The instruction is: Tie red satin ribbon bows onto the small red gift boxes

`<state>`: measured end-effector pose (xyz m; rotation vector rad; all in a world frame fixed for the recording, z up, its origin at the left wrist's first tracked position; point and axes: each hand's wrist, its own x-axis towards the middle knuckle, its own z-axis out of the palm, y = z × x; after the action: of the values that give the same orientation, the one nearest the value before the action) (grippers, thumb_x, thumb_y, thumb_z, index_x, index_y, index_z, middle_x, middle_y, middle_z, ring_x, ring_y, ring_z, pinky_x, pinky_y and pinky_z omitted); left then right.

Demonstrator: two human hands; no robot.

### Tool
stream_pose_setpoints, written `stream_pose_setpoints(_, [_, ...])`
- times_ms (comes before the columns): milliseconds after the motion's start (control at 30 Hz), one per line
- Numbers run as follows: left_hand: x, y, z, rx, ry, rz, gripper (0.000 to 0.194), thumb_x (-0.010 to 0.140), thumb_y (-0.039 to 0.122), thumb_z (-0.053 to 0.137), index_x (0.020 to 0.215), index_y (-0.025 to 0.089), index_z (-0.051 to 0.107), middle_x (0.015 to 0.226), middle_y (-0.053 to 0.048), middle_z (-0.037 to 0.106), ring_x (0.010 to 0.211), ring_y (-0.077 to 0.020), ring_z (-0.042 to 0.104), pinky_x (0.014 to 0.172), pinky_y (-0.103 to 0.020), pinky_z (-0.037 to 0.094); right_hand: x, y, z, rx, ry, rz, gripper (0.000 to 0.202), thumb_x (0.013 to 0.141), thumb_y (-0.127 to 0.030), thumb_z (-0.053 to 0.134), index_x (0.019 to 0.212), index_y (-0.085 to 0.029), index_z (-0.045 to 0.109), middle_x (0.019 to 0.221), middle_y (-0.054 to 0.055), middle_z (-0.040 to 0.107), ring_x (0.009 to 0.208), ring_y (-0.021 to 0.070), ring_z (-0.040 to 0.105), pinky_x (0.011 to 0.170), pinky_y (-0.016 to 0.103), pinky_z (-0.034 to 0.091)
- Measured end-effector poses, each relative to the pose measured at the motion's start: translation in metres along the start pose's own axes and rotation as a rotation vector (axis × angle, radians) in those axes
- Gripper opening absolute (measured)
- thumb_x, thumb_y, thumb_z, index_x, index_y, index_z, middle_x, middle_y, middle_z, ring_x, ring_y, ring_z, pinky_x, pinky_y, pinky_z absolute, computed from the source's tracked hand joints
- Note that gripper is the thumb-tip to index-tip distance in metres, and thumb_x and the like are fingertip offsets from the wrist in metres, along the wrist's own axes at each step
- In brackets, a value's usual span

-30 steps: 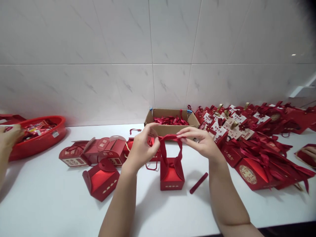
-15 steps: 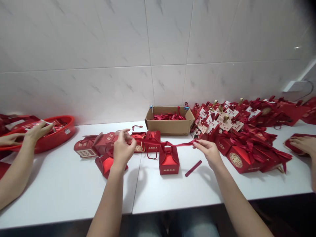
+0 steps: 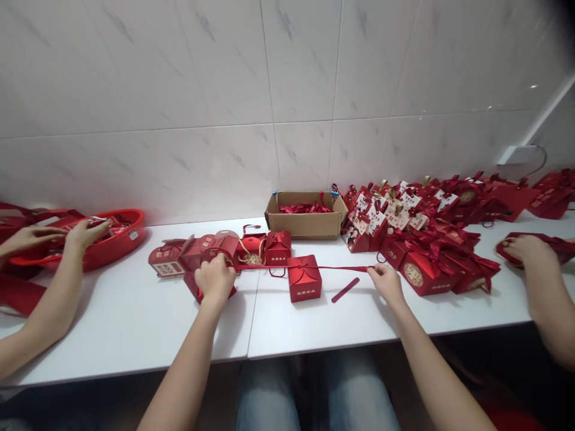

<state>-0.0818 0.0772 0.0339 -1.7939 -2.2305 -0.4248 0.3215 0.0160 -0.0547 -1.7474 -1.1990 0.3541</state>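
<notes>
A small red gift box [image 3: 305, 282] with gold lettering stands on the white table in front of me. Its top flaps are folded flat, and a dark red ribbon [image 3: 344, 269] runs taut across them with a knot in the middle. My left hand [image 3: 215, 278] is closed on the ribbon's left end, beside the other red boxes. On the right, my right hand [image 3: 387, 282] pinches the other end between thumb and fingers. A short dark red strip [image 3: 345, 290] lies on the table between the box and my right hand.
Behind the box stands a cardboard box [image 3: 308, 226] of red ribbons. Several red boxes [image 3: 209, 248] sit left; many tied ones [image 3: 438, 257] crowd the right. Co-workers' hands are at a red basin [image 3: 141, 230] far left and at a red item [image 3: 550, 245] far right.
My hands have moved apart and down, pulling the ribbon taut. The gift box's top flaps, which stood up before, now lie flat under the knot.
</notes>
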Motion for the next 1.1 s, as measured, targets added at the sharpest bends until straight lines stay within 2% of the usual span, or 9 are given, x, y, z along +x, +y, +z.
stream_pose_setpoints(100, [-0.012, 0.010, -0.006, -0.020, 0.116, 0.008, 0.030, 0.075, 0.016, 0.045, 0.100, 0.013, 0.060, 0.106, -0.021, 0.060, 0.102, -0.0370, 0.048, 0.078, -0.045, 0.037, 0.004, -0.006, 0.000, 0.047, 0.032, -0.017, 0.030, 0.065, -0.040, 0.057, 0.082, -0.016, 0.058, 0.076, 0.008, 0.062, 0.072, 0.0227, 0.057, 0.069, 0.035, 0.044])
stream_pose_setpoints(200, [-0.029, 0.033, -0.011, -0.242, 0.233, 0.175, 0.033, 0.077, 0.014, 0.044, 0.107, 0.016, 0.057, 0.127, -0.017, 0.047, 0.116, -0.0357, 0.040, 0.087, -0.047, 0.036, 0.002, -0.029, 0.005, 0.180, 0.081, -0.172, 0.053, 0.067, -0.040, 0.061, 0.112, -0.014, 0.051, 0.108, 0.015, 0.058, 0.099, 0.0265, 0.056, 0.084, 0.041, 0.044])
stream_pose_setpoints(267, [-0.037, 0.056, -0.007, -0.474, 0.145, 0.397, 0.027, 0.080, 0.018, 0.045, 0.104, 0.019, 0.057, 0.120, -0.013, 0.052, 0.117, -0.0285, 0.042, 0.094, -0.042, 0.035, -0.001, -0.052, 0.016, 0.248, -0.040, -0.284, 0.048, 0.073, -0.039, 0.059, 0.114, -0.016, 0.050, 0.114, 0.015, 0.056, 0.104, 0.0245, 0.055, 0.088, 0.042, 0.044])
stream_pose_setpoints(333, [-0.040, 0.079, 0.003, -0.644, -0.036, 0.493, 0.023, 0.081, 0.024, 0.046, 0.102, 0.018, 0.054, 0.113, -0.011, 0.056, 0.108, -0.0239, 0.050, 0.094, -0.038, 0.037, -0.004, -0.074, 0.033, 0.259, -0.241, -0.347, 0.043, 0.075, -0.037, 0.059, 0.112, -0.017, 0.052, 0.112, 0.013, 0.057, 0.101, 0.0219, 0.057, 0.087, 0.040, 0.045])
stream_pose_setpoints(467, [-0.040, 0.108, 0.029, -0.744, -0.269, 0.249, 0.021, 0.079, 0.036, 0.051, 0.086, 0.017, 0.049, 0.089, -0.010, 0.058, 0.082, -0.0222, 0.056, 0.073, -0.034, 0.043, -0.001, -0.096, 0.066, 0.197, -0.510, -0.155, 0.044, 0.074, -0.043, 0.062, 0.107, -0.017, 0.050, 0.098, 0.009, 0.059, 0.075, 0.0152, 0.058, 0.063, 0.028, 0.048])
stream_pose_setpoints(567, [-0.039, 0.111, 0.040, -0.775, -0.306, 0.228, 0.020, 0.080, 0.038, 0.047, 0.074, 0.019, 0.045, 0.066, -0.002, 0.054, 0.063, -0.0175, 0.052, 0.061, -0.029, 0.040, 0.007, -0.094, 0.077, 0.207, -0.645, 0.007, 0.037, 0.079, -0.051, 0.057, 0.089, -0.016, 0.050, 0.069, 0.001, 0.056, 0.051, 0.0094, 0.048, 0.045, 0.021, 0.037])
stream_pose_setpoints(700, [-0.037, 0.108, 0.040, -0.822, -0.310, 0.287, 0.022, 0.079, 0.032, 0.047, 0.062, 0.020, 0.041, 0.062, 0.001, 0.049, 0.062, -0.0143, 0.049, 0.062, -0.026, 0.039, 0.012, -0.089, 0.075, 0.196, -0.775, 0.023, 0.050, 0.079, -0.064, 0.046, 0.063, -0.017, 0.044, 0.044, -0.005, 0.039, 0.039, 0.0074, 0.033, 0.039, 0.021, 0.025])
stream_pose_setpoints(833, [-0.039, 0.105, 0.036, -0.853, -0.272, 0.359, 0.019, 0.075, 0.023, 0.048, 0.059, 0.019, 0.040, 0.076, -0.002, 0.053, 0.078, -0.0155, 0.053, 0.073, -0.027, 0.041, 0.009, -0.090, 0.066, 0.183, -0.851, 0.012, 0.056, 0.075, -0.072, 0.044, 0.059, -0.018, 0.041, 0.042, -0.007, 0.032, 0.038, 0.0059, 0.026, 0.037, 0.021, 0.019])
stream_pose_setpoints(1100, [-0.063, 0.084, 0.017, -0.860, -0.313, 0.451, 0.019, 0.070, 0.018, 0.048, 0.054, 0.019, 0.038, 0.083, -0.005, 0.057, 0.084, -0.0196, 0.056, 0.070, -0.029, 0.044, -0.012, -0.088, 0.050, 0.276, -1.011, -0.088, 0.051, 0.069, -0.065, 0.057, 0.060, -0.016, 0.046, 0.050, -0.007, 0.035, 0.045, 0.0050, 0.027, 0.040, 0.019, 0.020])
